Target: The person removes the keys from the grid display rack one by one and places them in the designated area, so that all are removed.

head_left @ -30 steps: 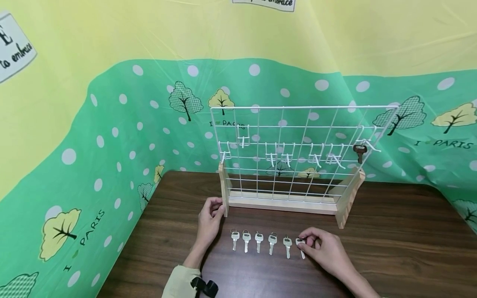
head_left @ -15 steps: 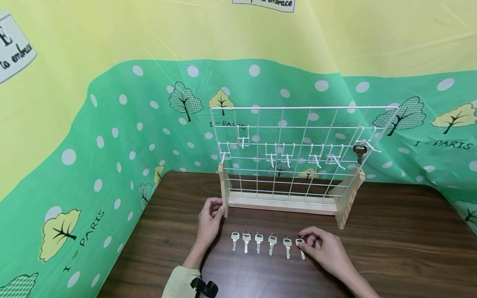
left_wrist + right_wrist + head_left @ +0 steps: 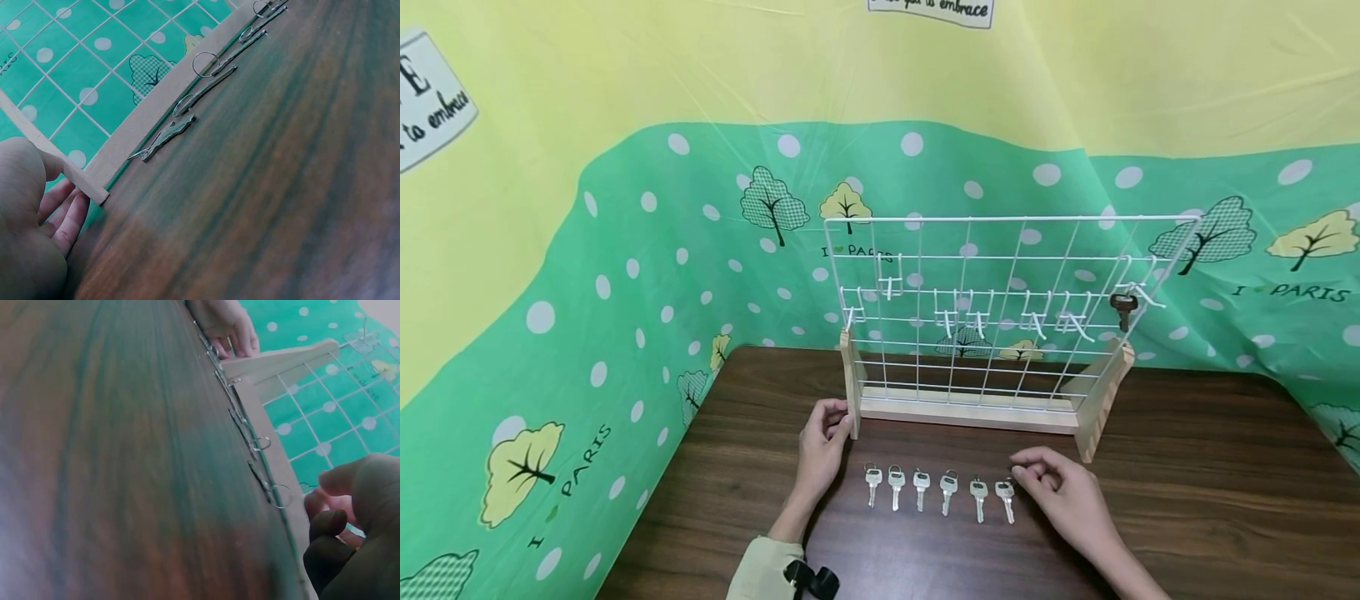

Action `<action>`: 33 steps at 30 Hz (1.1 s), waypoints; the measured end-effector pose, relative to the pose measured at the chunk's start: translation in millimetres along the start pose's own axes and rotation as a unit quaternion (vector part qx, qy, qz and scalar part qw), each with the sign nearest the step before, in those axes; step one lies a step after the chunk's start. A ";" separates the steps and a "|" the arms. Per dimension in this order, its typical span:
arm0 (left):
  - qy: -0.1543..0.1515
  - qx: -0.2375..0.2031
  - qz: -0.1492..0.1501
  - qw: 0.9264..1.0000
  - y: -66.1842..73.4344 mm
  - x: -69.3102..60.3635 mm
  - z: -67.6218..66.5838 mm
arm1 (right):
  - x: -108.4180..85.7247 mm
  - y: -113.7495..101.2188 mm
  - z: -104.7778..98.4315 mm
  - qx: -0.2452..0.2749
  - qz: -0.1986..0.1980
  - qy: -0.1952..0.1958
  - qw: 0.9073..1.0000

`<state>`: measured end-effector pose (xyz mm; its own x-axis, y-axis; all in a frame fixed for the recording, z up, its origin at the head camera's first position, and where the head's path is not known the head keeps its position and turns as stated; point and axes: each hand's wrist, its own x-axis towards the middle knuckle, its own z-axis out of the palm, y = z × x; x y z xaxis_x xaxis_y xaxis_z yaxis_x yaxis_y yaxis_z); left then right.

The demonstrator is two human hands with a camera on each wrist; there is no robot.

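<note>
Several silver keys with rings lie in a row on the table, from the leftmost key (image 3: 872, 486) to the rightmost key (image 3: 1006, 500). Behind them stands a white wire grid rack (image 3: 1022, 218) on a wooden base. My left hand (image 3: 822, 450) holds the rack's left wooden side (image 3: 69, 165) at its foot, thumb in front and fingers behind. Just right of the rightmost key is my right hand (image 3: 1067, 496), fingers loosely bent and holding nothing that shows. In the right wrist view, that key's ring (image 3: 281, 496) stands beside my fingertips, seemingly apart from them.
White hooks (image 3: 977, 318) hang along the grid, one left hook (image 3: 890, 277) higher. A dark key (image 3: 1123, 308) hangs on the far right hook. The wooden right side (image 3: 1101, 404) stands behind my right hand. A patterned cloth (image 3: 700, 208) encloses the table's back and left.
My right hand has let go of the rightmost key and moved slightly right and away from it. The key lies uncovered now. The left hand has stayed on the rack.
</note>
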<state>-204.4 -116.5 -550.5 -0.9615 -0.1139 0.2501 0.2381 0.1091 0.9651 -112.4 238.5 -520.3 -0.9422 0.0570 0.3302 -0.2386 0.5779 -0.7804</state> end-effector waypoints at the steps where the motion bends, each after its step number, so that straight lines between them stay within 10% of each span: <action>1: 0.000 0.001 -0.002 1.000 -0.2 0.3 0.2 | 0.8 -1.5 -1.7 0.001 -0.002 0.010 1.000; 33: 0.000 0.003 0.002 1.000 -1.4 0.3 0.4 | 36.7 -51.6 -62.1 0.086 0.028 0.159 0.983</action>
<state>-205.0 -116.3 -551.8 -0.9607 -0.1139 0.2532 0.2404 0.1149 0.9639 -120.0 261.3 -434.9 -0.8402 0.3521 0.4124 -0.2509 0.4218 -0.8713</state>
